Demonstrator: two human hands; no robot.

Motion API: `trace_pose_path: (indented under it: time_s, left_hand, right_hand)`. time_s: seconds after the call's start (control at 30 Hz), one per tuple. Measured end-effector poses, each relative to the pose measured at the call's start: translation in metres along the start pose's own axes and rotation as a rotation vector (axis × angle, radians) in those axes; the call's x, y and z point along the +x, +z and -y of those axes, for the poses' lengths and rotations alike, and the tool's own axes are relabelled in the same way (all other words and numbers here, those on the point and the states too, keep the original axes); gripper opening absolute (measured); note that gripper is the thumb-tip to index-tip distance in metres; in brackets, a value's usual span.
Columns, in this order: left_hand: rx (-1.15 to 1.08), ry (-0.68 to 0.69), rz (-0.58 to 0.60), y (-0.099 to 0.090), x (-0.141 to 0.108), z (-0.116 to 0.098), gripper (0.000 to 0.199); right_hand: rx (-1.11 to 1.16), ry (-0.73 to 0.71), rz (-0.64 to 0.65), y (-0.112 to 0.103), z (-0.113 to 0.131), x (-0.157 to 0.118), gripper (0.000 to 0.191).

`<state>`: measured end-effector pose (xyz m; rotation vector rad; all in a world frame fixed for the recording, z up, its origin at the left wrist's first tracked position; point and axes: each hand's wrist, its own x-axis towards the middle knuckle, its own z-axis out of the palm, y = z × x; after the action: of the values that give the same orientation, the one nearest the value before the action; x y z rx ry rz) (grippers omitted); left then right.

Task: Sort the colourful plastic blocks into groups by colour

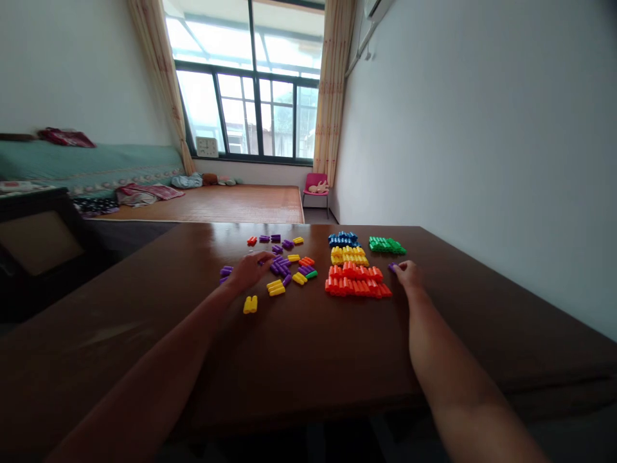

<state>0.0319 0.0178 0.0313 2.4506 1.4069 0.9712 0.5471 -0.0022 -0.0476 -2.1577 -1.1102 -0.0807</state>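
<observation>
My right hand (409,272) pinches a small purple plastic building block (392,267) at the tabletop, right of the sorted rows. Over the loose blocks on the left is my left hand (248,269), its fingers closed around a purple block (262,262) that they partly hide. Beside those fingertips lies a cluster of purple blocks (280,266). Several yellow blocks (276,288), an orange block (306,262) and a green block (312,274) are scattered near it. Sorted groups stand between my hands: orange blocks (357,287), yellow blocks (348,256), blue blocks (343,240) and, farther right, green blocks (387,245).
The dark brown table (308,360) reaches from my forearms toward a bed (241,200). A pink chair (316,185) stands in the far corner by the right wall. At the left is a dark cabinet (38,238). A clock (207,147) rests by the window.
</observation>
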Motion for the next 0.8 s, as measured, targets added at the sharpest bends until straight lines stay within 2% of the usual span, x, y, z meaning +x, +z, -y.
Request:
trace_pose_path:
  time_s: [0.13,0.23,0.33,0.4,0.6,0.7,0.8]
  left_hand:
    - [0.168,-0.192,-0.058,-0.012,-0.002,0.044,0.03]
    - [0.228,-0.255,-0.046,-0.018,-0.006,0.059,0.03]
    - [0.223,-0.19,0.05,-0.02,-0.009,0.055,0.031]
    - [0.262,-0.153,0.14,-0.02,-0.011,0.047,0.033]
    - [0.367,-0.163,0.277,-0.02,-0.014,0.035,0.043]
    - [0.376,-0.182,0.276,-0.016,-0.014,0.036,0.041]
    - [0.345,-0.13,0.258,-0.01,-0.014,0.036,0.035]
  right_hand:
    - [-0.079,-0.016,-0.068,0.005,-0.003,-0.003,0.031]
    - [-0.025,-0.019,-0.214,0.002,-0.004,0.002,0.035]
    - [0.053,-0.063,-0.365,0.0,0.002,0.004,0.036]
    - [0.088,-0.118,-0.411,0.0,0.012,0.001,0.036]
    - [0.152,-0.31,-0.33,0.0,0.042,-0.014,0.035]
    - [0.181,-0.357,-0.309,-0.004,0.054,-0.021,0.036]
    - [0.209,-0.371,-0.315,-0.01,0.064,-0.028,0.036]
